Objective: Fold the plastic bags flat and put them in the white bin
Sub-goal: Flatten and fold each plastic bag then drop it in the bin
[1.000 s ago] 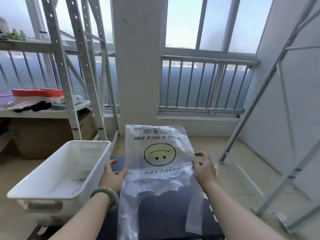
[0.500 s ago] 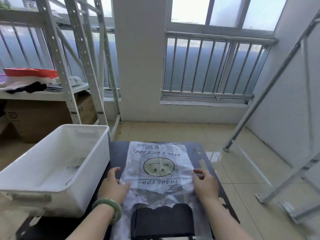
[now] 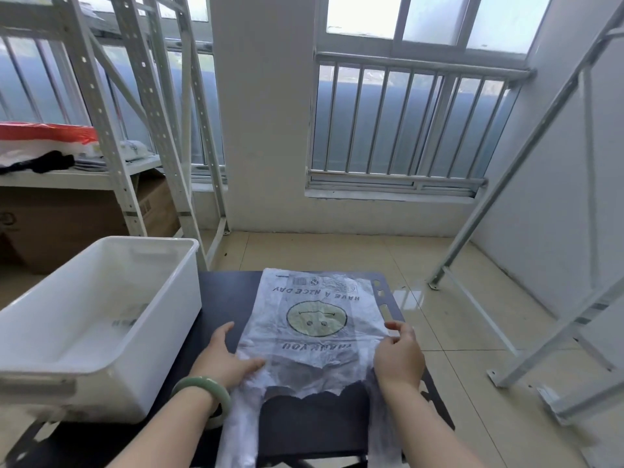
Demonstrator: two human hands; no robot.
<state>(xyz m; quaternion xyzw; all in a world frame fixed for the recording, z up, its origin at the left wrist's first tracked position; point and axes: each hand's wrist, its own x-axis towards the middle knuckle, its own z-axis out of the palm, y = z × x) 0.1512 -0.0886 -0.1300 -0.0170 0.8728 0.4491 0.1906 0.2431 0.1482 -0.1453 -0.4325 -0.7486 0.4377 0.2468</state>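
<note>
A clear plastic bag [image 3: 314, 319] with a yellow smiley face and black lettering lies spread flat on the small black table [image 3: 226, 292], its two handles hanging over the near edge. My left hand [image 3: 224, 359] rests on the bag's left edge with straight fingers pressing the film down. On the right edge, my right hand [image 3: 398, 356] holds the film, its fingers curled over it. The white bin [image 3: 101, 315] stands on the table's left side; something clear lies flat on its bottom.
White metal shelving [image 3: 135, 136] rises behind the bin, with cardboard boxes [image 3: 67, 217] under it and red and black items on its shelf. Slanted metal frame legs [image 3: 506, 204] stand on the tiled floor to the right. A barred window is ahead.
The bag was held up in the air a second ago; it now lies flat on the table. Both hands came down with it and stay at its two side edges.
</note>
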